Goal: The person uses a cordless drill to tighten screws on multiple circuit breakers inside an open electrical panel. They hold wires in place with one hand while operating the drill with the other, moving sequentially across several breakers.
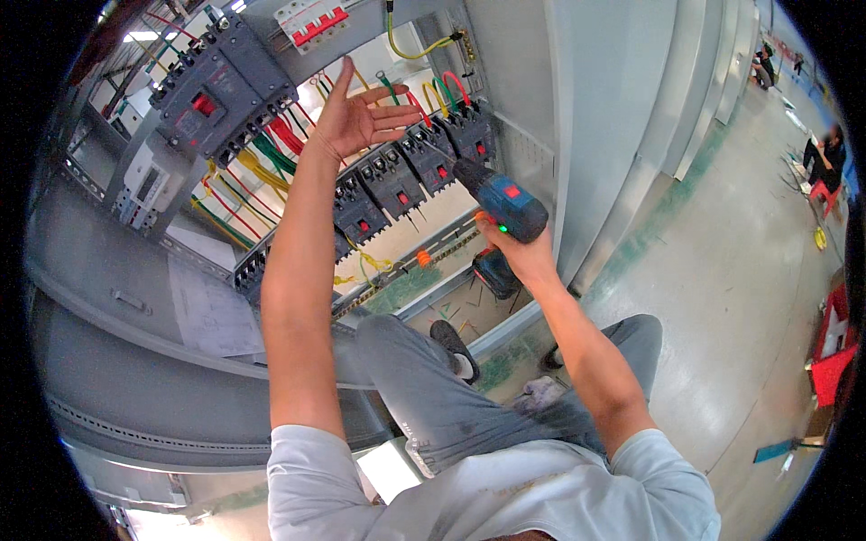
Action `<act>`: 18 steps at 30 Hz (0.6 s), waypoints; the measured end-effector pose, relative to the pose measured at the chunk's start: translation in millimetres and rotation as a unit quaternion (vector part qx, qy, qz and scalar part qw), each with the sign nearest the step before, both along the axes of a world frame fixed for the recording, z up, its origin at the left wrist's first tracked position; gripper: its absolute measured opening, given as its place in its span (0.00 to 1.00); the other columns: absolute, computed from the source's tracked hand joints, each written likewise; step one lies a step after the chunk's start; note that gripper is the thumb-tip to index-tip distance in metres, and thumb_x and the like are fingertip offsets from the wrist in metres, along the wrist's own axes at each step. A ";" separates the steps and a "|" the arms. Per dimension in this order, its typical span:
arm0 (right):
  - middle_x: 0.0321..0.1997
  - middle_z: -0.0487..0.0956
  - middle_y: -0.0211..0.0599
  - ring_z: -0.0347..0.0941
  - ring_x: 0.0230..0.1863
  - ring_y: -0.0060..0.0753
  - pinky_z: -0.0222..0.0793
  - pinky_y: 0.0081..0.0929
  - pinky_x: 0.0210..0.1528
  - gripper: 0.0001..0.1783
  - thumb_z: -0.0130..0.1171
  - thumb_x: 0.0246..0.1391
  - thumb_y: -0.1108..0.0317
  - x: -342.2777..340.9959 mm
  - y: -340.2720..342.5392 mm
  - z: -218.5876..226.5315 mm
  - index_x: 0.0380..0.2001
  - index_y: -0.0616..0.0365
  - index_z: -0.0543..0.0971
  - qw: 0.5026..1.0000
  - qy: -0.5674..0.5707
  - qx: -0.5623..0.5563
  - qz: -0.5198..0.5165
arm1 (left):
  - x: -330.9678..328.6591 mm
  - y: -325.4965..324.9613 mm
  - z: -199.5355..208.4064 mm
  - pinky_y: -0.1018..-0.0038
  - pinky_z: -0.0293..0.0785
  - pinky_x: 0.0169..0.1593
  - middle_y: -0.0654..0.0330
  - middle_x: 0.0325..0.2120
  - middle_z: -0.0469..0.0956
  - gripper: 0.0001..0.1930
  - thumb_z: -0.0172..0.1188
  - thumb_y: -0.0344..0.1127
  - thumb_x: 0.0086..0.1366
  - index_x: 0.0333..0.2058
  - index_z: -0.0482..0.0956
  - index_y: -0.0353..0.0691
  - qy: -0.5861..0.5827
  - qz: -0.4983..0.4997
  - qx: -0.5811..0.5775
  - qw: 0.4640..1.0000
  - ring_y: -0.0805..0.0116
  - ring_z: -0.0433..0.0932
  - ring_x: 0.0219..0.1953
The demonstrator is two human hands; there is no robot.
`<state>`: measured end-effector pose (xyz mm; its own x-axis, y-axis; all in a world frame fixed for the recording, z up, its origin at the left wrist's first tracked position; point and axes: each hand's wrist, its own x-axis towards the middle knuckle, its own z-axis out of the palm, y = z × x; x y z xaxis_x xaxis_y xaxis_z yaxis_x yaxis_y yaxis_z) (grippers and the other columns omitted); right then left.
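My right hand (516, 245) is wrapped round the grip of a blue and black cordless drill (510, 206). The drill's nose points up and left at a row of dark grey circuit breakers (393, 187) with red switches; whether its bit touches a terminal is too small to tell. My left hand (365, 119) is raised over the row's upper side, palm showing and fingers spread, with nothing in it. Beside its fingertips, green, yellow and red wires (442, 93) bend into the breaker terminals. A larger dark grey breaker (209, 101) is mounted at the upper left.
A small white breaker with red levers (316, 25) sits on the top rail. Grey cabinet panels (613, 117) stand to the right. A paper sheet (209, 307) lies on the left panel. Wire scraps litter the cabinet bottom. Other people (823, 160) are far right, near a red box (832, 347).
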<state>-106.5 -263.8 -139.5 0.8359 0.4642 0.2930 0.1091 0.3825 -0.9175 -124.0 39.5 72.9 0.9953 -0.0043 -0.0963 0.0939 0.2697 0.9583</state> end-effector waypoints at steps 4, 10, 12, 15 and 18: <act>0.35 0.86 0.33 0.81 0.34 0.25 0.77 0.29 0.42 0.20 0.77 0.50 0.67 -2.8 10.4 2.7 0.44 0.62 0.84 0.997 -0.036 -0.058 -0.029 | 7.8 -3.5 -13.8 0.59 0.87 0.49 0.40 0.50 0.79 0.35 0.65 0.62 0.66 0.56 0.75 0.35 0.000 0.103 0.097 0.990 0.51 0.84 0.50; 0.48 0.85 0.40 0.79 0.50 0.23 0.74 0.29 0.55 0.40 0.77 0.50 0.67 -32.3 16.1 28.4 0.66 0.60 0.73 0.990 -0.107 0.031 -0.087 | -7.7 -14.8 -25.4 0.67 0.88 0.39 0.55 0.40 0.81 0.29 0.70 0.57 0.64 0.51 0.77 0.40 0.055 0.139 0.151 0.977 0.67 0.83 0.34; 0.51 0.84 0.40 0.78 0.52 0.23 0.73 0.28 0.57 0.44 0.76 0.50 0.68 -31.5 20.4 22.4 0.70 0.58 0.69 0.994 -0.080 0.032 -0.069 | -10.4 0.7 -23.8 0.70 0.86 0.35 0.58 0.36 0.82 0.29 0.68 0.60 0.64 0.48 0.78 0.40 0.126 0.062 0.114 0.983 0.69 0.83 0.33; 0.46 0.85 0.37 0.79 0.45 0.24 0.75 0.28 0.51 0.37 0.75 0.51 0.69 -21.3 32.1 -6.3 0.64 0.59 0.74 0.996 -0.027 0.046 -0.070 | -11.4 -14.7 -25.3 0.75 0.81 0.31 0.63 0.30 0.83 0.25 0.62 0.60 0.69 0.44 0.79 0.40 0.122 0.008 0.116 0.986 0.73 0.82 0.31; 0.34 0.84 0.32 0.79 0.32 0.23 0.76 0.28 0.38 0.21 0.72 0.52 0.70 -22.5 29.7 -4.6 0.50 0.61 0.81 0.998 0.036 0.017 -0.037 | -13.9 -21.7 -38.1 0.76 0.77 0.35 0.65 0.31 0.79 0.16 0.60 0.49 0.74 0.43 0.79 0.41 0.036 0.006 0.061 0.997 0.74 0.78 0.31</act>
<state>-129.0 -234.1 -144.1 0.8875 0.3905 0.2446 0.0720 0.4070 -0.9106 -137.9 17.8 34.7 0.9857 0.0227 -0.1670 0.1616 0.1533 0.9749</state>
